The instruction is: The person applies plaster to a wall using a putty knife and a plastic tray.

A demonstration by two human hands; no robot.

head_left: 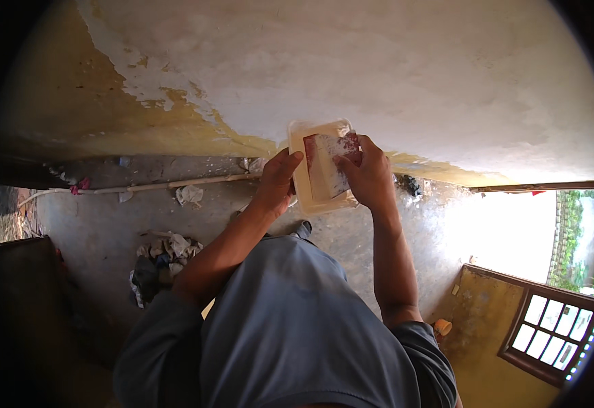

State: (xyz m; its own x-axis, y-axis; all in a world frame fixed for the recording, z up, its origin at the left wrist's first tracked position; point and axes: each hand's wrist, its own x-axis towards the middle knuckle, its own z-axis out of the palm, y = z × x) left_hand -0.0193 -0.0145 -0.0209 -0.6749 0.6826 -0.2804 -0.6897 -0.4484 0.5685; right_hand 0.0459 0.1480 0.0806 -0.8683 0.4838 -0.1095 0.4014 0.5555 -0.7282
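Note:
My left hand (278, 182) grips a shallow, pale plastic container (302, 194) by its left side, thumb over the rim. Smooth cream-coloured paste, which looks like wall putty, lies inside. Held in my right hand (370, 175) is a flat, reddish putty scraper (338, 153) smeared with white, its blade over the container. Whether the blade's edge touches the paste I cannot tell. Just beyond both hands rises a wall (378, 68), coated off-white over much of its surface, with yellowish bare patches at the left and along the bottom.
A long wooden pole (174, 183) lies along the wall's foot at left. Crumpled paper and rags (164, 258) are heaped on the grey floor (100, 224). To the right are a bright doorway (515, 224), a paned window (552, 330) and a small orange-yellow container (442, 327).

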